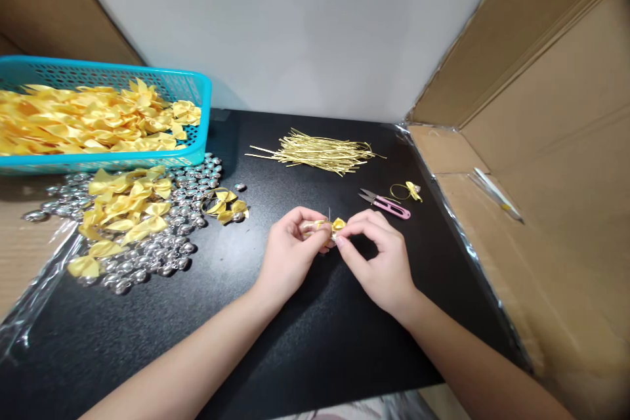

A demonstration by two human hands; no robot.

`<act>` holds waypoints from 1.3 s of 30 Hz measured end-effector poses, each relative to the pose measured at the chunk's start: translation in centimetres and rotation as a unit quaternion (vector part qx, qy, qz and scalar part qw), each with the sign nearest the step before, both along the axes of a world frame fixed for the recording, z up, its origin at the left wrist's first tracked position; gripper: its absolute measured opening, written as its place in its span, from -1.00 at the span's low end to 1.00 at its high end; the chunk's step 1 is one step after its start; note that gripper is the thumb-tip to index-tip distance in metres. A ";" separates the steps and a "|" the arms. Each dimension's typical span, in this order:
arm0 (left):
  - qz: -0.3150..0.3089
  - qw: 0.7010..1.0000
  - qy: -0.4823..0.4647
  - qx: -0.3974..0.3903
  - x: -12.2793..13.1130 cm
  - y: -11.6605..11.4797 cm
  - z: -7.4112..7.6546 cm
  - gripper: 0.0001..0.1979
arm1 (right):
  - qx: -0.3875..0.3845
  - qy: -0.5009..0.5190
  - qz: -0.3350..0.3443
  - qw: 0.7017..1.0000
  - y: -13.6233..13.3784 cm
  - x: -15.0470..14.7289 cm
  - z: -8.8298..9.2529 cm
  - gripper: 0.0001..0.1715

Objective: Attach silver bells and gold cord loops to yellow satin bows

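In the head view a small yellow ribbon bow [338, 224] is held up between both hands, above the black table. My left hand [296, 243] is closed, thumb against fingers, on the bow's left part. My right hand [377, 246] pinches at the bow's right side with thumb and forefinger. A thin upright line, like a needle or wire end [329, 212], sticks up by the left fingertips. Much of the bow is hidden by the fingers. To the right of my right hand lies a pair of pink thread snips [391, 206].
A blue basket [209, 115] of yellow bows [88, 115] stands at left. Loose bows [130, 200] and silver beads [147, 256] lie before it. Gold ties [327, 152] lie at the back. Bows with loops lie left [226, 207] and right [412, 191]. Cardboard walls [556, 92] flank the table.
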State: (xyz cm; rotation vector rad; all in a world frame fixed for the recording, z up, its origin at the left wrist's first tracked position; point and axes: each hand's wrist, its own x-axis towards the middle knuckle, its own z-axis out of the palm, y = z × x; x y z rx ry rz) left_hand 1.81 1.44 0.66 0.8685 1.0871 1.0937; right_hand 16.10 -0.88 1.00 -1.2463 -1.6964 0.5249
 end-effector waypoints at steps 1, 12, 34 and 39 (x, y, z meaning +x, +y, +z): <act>0.001 1.000 -0.006 -0.005 0.0 0.0 0.0 -0.80 | -0.001 -0.003 -0.002 1.000 0.0 0.0 0.0 -0.89; -0.014 0.999 -0.036 -0.025 -0.4 0.2 0.3 -0.65 | 0.023 -0.034 -0.019 0.999 0.1 0.2 -0.1 -0.90; -0.077 0.993 0.084 -0.012 -0.5 0.4 0.1 -0.80 | 0.159 -0.216 -0.077 0.960 0.6 0.3 -1.0 -0.86; -0.074 0.993 0.093 0.002 -0.4 0.2 0.0 -0.82 | 0.133 -0.184 -0.106 0.968 0.6 0.3 -1.0 -0.87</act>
